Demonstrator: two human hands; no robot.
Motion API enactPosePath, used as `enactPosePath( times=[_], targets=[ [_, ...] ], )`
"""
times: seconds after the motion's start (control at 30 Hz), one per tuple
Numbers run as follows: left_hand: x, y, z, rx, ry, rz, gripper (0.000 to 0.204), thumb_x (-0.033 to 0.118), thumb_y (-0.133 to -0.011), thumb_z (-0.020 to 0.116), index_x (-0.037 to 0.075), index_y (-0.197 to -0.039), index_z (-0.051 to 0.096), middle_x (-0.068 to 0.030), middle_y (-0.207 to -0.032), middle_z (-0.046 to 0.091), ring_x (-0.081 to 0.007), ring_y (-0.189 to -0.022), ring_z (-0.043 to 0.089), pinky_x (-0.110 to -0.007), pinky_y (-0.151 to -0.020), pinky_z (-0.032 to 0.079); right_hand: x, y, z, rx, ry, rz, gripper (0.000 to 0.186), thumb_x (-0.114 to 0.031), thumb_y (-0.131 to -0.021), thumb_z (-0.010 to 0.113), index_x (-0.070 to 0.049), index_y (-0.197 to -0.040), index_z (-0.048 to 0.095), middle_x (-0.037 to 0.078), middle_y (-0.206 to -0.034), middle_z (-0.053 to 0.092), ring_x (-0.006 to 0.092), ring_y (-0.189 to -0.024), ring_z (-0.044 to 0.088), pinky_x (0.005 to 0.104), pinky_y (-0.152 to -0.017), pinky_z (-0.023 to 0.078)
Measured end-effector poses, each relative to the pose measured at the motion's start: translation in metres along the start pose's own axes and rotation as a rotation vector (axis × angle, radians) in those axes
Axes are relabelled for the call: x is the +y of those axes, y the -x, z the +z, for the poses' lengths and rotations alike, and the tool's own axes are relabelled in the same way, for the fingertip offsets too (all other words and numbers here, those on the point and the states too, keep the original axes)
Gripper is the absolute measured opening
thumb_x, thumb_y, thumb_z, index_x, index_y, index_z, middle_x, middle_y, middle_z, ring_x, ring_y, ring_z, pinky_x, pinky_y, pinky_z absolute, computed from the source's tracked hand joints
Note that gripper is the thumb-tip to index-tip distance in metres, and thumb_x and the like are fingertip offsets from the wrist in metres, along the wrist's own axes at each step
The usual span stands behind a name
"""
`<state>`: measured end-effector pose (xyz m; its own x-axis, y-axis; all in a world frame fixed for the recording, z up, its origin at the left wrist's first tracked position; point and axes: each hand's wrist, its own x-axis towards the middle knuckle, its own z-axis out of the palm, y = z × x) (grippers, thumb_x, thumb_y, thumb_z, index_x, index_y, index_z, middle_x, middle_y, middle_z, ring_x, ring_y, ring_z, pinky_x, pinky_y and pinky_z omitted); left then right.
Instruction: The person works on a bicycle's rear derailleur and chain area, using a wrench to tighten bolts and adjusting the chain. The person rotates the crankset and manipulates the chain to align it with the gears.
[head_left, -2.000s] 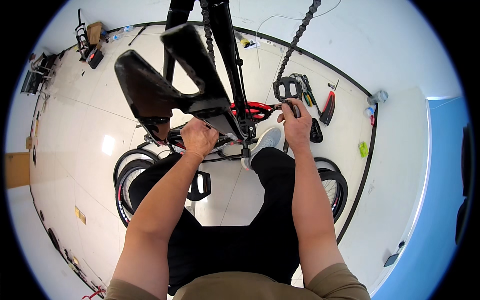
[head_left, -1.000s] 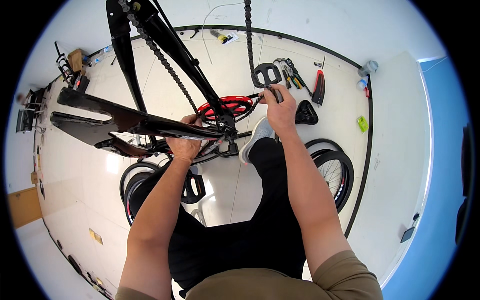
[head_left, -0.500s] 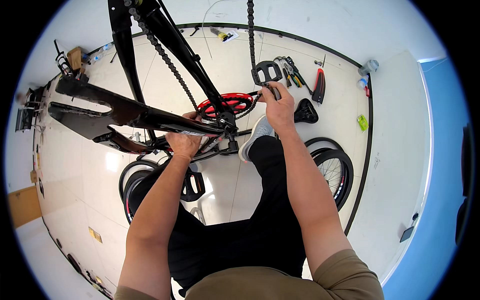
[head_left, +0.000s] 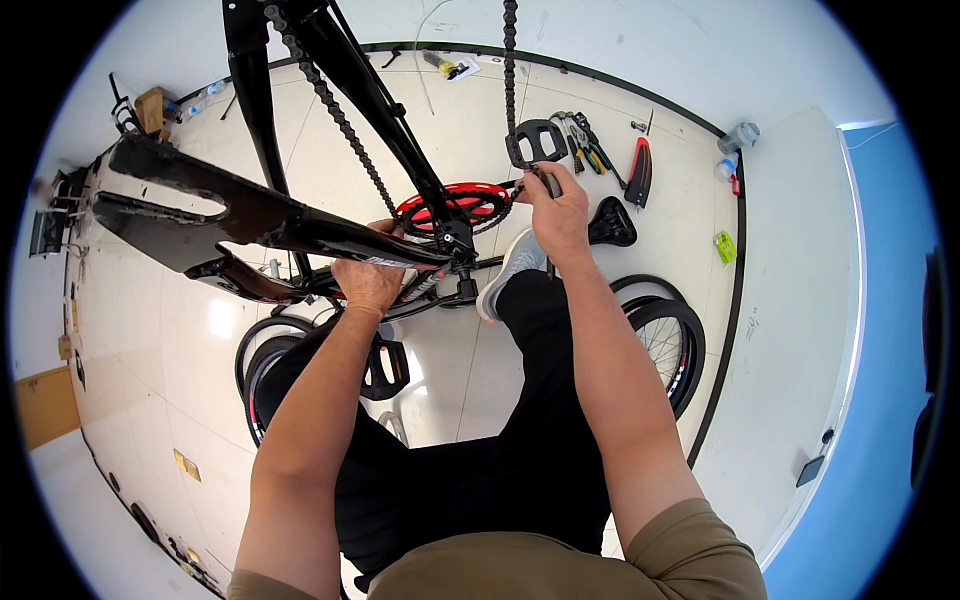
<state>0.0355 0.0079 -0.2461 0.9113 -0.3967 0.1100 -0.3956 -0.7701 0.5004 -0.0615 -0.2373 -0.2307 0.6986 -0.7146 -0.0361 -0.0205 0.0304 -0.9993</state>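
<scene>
A black bicycle frame (head_left: 320,232) fills the upper left, its fork-like stays pointing left. Its red and black chainring (head_left: 472,200) sits near the middle. A dark bicycle chain (head_left: 345,125) slopes down to the chainring, and another length of it (head_left: 511,80) hangs to my right hand (head_left: 562,220). Thumb and fingers of that hand pinch the chain beside the chainring. My left hand (head_left: 368,282) is closed around the lower frame tube. Its fingertips show above the tube, close to the chain and chainring; the rest of the fingers are hidden.
Pliers (head_left: 590,145), a black pedal (head_left: 537,140), a red and black tool (head_left: 638,172) and a saddle (head_left: 612,222) lie on the floor beyond my right hand. Wheels (head_left: 665,340) lie by both my legs. Another pedal (head_left: 385,368) is below my left hand.
The frame has tilted very slightly in view, and the hanging chain has shifted a little to the right. Both hands keep nearly the same places and grips.
</scene>
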Motion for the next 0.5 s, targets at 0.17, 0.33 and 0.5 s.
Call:
enactPosePath(
  times=[0.17, 0.33, 0.5],
  targets=[
    [-0.0021, -0.0003, 0.0018, -0.002, -0.006, -0.015, 0.028, 0.041, -0.089, 0.065, 0.016, -0.101, 0.074, -0.0094, -0.091, 0.072, -0.0312, -0.086, 0.069, -0.043, -0.076, 0.052, -0.0092, 0.0021, 0.0000, 0.008, -0.035, 0.168, 0.017, -0.014, -0.096, 0.061, -0.001, -0.108, 0.062, 0.007, -0.088, 0.067, 0.0158, -0.078, 0.068, 0.0289, -0.065, 0.056],
    [-0.0028, -0.0014, 0.0032, -0.004, -0.020, -0.022, 0.028, 0.040, -0.089, 0.065, 0.017, -0.101, 0.074, -0.0093, -0.090, 0.072, -0.0322, -0.085, 0.068, -0.043, -0.075, 0.052, -0.0059, 0.0005, 0.0030, 0.029, -0.153, 0.239, 0.019, -0.017, -0.099, 0.058, -0.002, -0.110, 0.060, 0.007, -0.091, 0.066, 0.0161, -0.084, 0.068, 0.0308, -0.066, 0.058],
    [-0.0040, 0.0001, 0.0021, 0.005, -0.044, 0.020, 0.029, 0.041, -0.089, 0.065, 0.018, -0.103, 0.074, -0.0091, -0.090, 0.072, -0.0326, -0.085, 0.068, -0.043, -0.072, 0.053, -0.0071, 0.0022, 0.0054, 0.004, -0.198, 0.240, 0.018, -0.016, -0.099, 0.057, -0.001, -0.109, 0.058, 0.007, -0.092, 0.065, 0.0156, -0.087, 0.067, 0.0322, -0.068, 0.060]
  ],
)
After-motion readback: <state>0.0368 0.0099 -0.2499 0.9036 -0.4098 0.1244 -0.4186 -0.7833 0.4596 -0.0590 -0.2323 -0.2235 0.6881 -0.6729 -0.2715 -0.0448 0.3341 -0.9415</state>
